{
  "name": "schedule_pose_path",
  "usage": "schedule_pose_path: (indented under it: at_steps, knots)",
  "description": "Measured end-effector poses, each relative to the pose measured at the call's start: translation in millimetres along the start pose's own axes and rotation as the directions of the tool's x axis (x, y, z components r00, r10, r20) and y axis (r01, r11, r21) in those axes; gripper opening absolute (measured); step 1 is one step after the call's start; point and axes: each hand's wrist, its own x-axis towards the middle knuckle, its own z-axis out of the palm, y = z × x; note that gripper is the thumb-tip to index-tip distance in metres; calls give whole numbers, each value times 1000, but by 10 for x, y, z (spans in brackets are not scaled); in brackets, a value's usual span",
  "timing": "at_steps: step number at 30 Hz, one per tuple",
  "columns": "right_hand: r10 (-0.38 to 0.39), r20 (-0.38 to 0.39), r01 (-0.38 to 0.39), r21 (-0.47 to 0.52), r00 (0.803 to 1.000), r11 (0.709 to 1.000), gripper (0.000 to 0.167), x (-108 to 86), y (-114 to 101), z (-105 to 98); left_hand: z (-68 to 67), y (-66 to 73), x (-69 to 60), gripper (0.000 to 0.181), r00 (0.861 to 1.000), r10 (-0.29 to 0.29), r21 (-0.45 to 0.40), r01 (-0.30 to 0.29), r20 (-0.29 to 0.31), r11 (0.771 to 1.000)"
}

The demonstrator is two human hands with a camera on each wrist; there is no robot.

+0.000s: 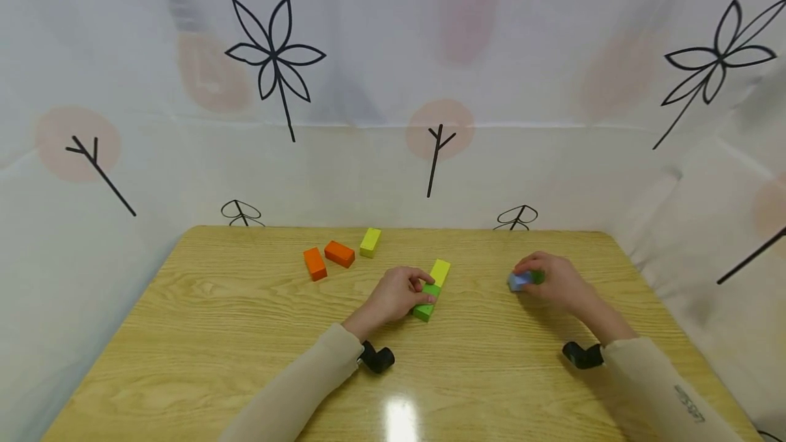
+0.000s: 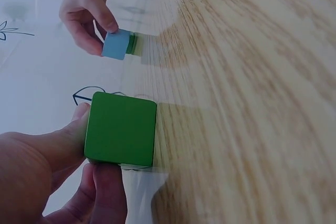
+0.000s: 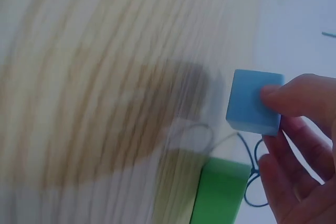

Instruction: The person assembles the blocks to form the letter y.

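Observation:
My left hand (image 1: 393, 295) pinches a green block (image 1: 424, 310) between thumb and fingers at the middle of the table. The far end of that block lines up with a yellow block (image 1: 440, 271), and the two form a row. Off to the right, my right hand (image 1: 555, 282) holds a light blue block (image 1: 519, 282) by its sides. Beside it stands another green block (image 3: 223, 192), partly hidden by the right hand in the head view. From the left wrist, the held green block (image 2: 121, 129) shows its square end. Whether the blue block touches the table I cannot tell.
Two orange blocks (image 1: 316, 264) and a second yellow block (image 1: 370, 242) lie toward the back left of the wooden table (image 1: 245, 340). A white patterned cloth (image 1: 368, 176) hangs behind the table's far edge and along its sides.

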Motion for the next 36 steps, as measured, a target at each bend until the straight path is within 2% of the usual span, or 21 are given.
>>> schedule_pose_path:
  at_steps: [4, 10, 13, 22, 36]
  knots:
    - [3, -14, -3, 32, 1000, 999, 23, -20, -58, 52, 12, -10, 2, 25, 1000, -6, -6, 6, -1, 1000]
    - [49, 26, -52, 126, 998, 991, 23, -60, -156, 124, 17, -24, -3, 25, 1000, -6, -19, 6, -6, 1000]
    - [48, 33, -52, 147, 998, 988, 23, -84, -204, 175, 18, -32, 3, 26, 1000, -3, -19, 3, -7, 1000]
    - [-10, 32, 5, 176, 999, 984, 23, -128, -407, 354, 8, -32, 11, 26, 1000, 9, 3, -9, 0, 1000]
    - [-71, 63, 49, 302, 995, 952, 23, -183, -872, 624, 2, -26, 17, 26, 1000, 17, 9, -17, -3, 1000]
